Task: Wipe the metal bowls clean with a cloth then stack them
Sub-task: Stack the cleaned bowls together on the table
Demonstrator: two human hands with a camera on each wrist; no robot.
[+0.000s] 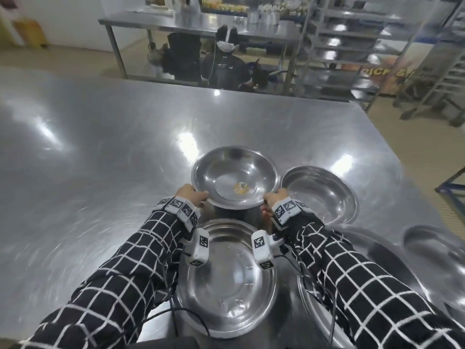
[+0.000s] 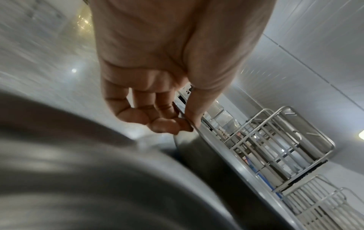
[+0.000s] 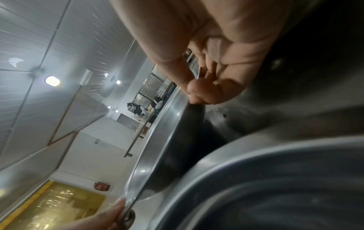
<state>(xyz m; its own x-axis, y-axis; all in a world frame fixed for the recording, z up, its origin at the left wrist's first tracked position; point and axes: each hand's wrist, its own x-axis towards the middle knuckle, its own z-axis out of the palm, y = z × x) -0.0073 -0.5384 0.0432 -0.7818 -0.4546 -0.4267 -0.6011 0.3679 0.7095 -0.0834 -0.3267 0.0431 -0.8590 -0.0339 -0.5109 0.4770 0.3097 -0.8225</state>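
Steel desk [image 1: 100,137], bare expanse leftward of left hand [image 1: 190,195]. Both hands pinch opposite rim edges of round shiny metal bowl [image 1: 235,176]; right hand [image 1: 275,196] beside second bowl [image 1: 319,195]; third bowl [image 1: 226,280] between wrists.

Held bowl [image 1: 235,176] raised above surface [image 1: 100,147], left hand [image 1: 192,195] and right hand [image 1: 274,197] on opposite rim sides; second bowl [image 1: 324,195] just right; near bowl [image 1: 226,280] before it, between forearms; large bowl [image 1: 314,303] right of near bowl
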